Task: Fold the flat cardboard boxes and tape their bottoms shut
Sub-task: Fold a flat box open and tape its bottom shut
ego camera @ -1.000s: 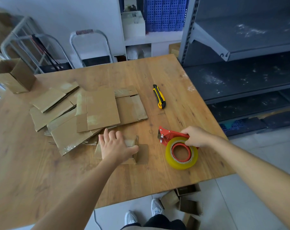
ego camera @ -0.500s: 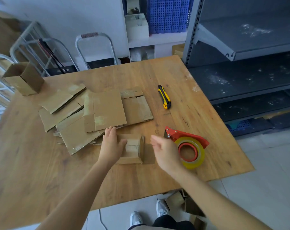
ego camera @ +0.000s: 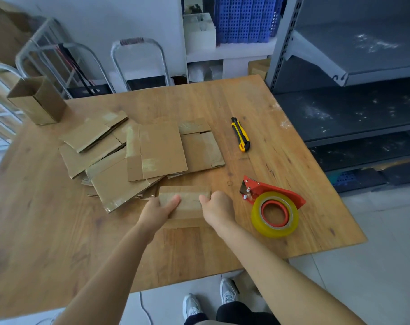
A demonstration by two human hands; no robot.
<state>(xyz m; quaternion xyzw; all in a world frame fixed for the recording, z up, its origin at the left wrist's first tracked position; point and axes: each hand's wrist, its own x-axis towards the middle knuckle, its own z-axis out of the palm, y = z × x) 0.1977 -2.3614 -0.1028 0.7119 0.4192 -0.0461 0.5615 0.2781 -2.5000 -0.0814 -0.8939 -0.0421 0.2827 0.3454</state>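
Left grip (ego camera: 159, 209) and right grip (ego camera: 217, 207) clasp the box (ego camera: 190, 201) endwise, flat stack (ego camera: 161, 153) behind, tape dispenser (ego camera: 273, 195) beside.

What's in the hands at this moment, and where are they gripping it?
The small brown cardboard box: the left hand grips its left end, the right hand its right end. The red tape dispenser lies free.

— Any lettering worth reading here?
— None. The flat cardboard boxes (ego camera: 161, 151) show plain brown faces.
— And the tape dispenser (ego camera: 265, 187), or the utility knife (ego camera: 240, 134) farther back on the counter?
— Nothing legible; any marks are too small and blurred to tell.
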